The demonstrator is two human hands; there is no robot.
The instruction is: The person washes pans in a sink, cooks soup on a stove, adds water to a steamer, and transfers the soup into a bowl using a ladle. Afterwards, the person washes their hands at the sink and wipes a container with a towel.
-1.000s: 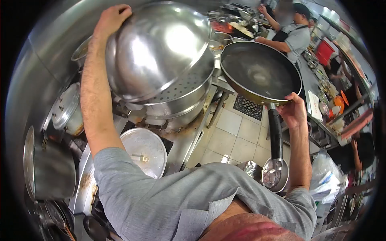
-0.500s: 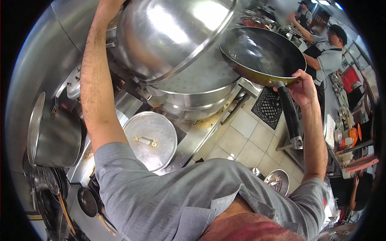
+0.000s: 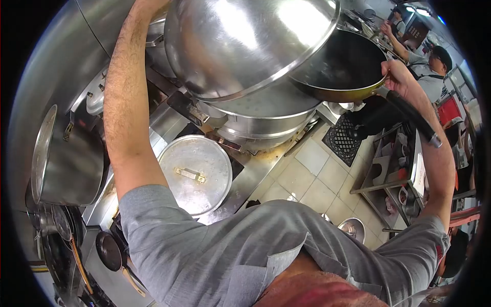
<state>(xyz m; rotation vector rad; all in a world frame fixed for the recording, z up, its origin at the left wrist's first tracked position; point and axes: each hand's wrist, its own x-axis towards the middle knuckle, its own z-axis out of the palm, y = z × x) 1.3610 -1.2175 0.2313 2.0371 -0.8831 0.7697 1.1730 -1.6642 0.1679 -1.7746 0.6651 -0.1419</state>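
Note:
A large domed steel lid [image 3: 240, 46] is raised and tilted over a steamer pot [image 3: 271, 115], with steam around its perforated tray. My left hand [image 3: 152, 6] reaches to the lid's far side at the top edge, and its fingers are cut off from view; the lid hangs from it. My right hand [image 3: 396, 74] grips a deep black frying pan [image 3: 353, 64] by its rim beside the handle. The pan is held over the right side of the steamer, partly behind the lid's rim. Its black handle [image 3: 414, 115] points down to the right, along my forearm.
A flat round lid [image 3: 197, 174] lies on the stove in front of me. To the left stand a tall pot [image 3: 71, 163] and small frying pans [image 3: 110, 250]. A co-worker [image 3: 432, 71] is at the far right, beyond a floor mat [image 3: 340, 138]. A metal bowl [image 3: 353, 229] is low down.
The domed lid has shifted right and now overlaps the pan. My right hand has turned the pan, so its handle swings outward to the right.

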